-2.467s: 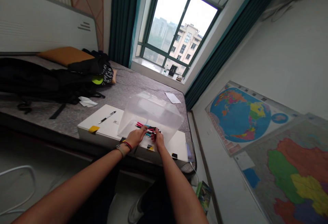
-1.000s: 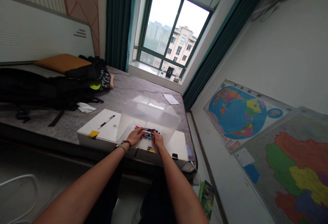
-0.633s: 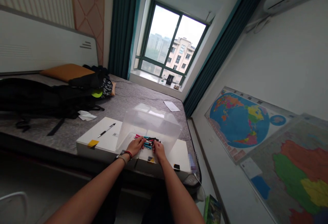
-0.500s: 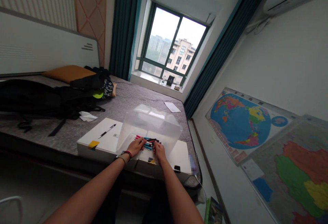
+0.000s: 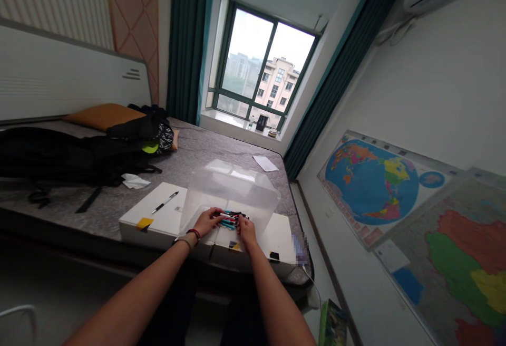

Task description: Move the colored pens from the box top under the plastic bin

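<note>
A bundle of pens [image 5: 231, 219] with pink, teal and black barrels lies crosswise at the near side of a clear plastic box [image 5: 231, 188]. My left hand [image 5: 205, 221] grips the bundle's left part, and my right hand [image 5: 247, 231] closes on its right part. Both hands rest just above a white flat box [image 5: 253, 248]. The hands and bundle are at the box's low front edge, and I cannot tell whether they are inside it. A black-and-silver pen [image 5: 165, 202] lies on the white surface, left of my left hand.
The white box sits on a grey mattress [image 5: 221, 169] near its edge. A black backpack [image 5: 67, 159] and an orange cushion [image 5: 105, 116] lie to the left. A tissue [image 5: 135, 181] and a paper sheet [image 5: 265, 163] lie on the mattress. Maps cover the right wall.
My left hand has shifted slightly left and farther over the bundle's end. The whole view has tilted a little, and the pens stay between my hands.
</note>
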